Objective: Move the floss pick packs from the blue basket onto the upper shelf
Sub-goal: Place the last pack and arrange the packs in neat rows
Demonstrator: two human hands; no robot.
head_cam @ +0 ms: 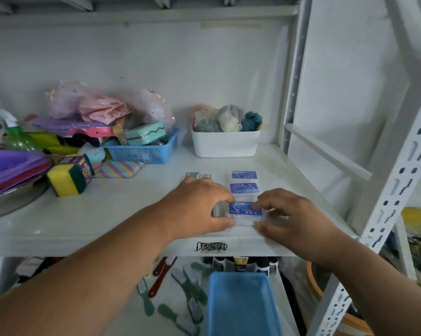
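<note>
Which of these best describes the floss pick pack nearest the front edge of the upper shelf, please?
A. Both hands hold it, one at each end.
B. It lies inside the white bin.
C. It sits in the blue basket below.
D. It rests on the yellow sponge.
A: the left hand and the right hand each grip an end of the nearest floss pick pack on the upper shelf, in front of two more packs.
</note>
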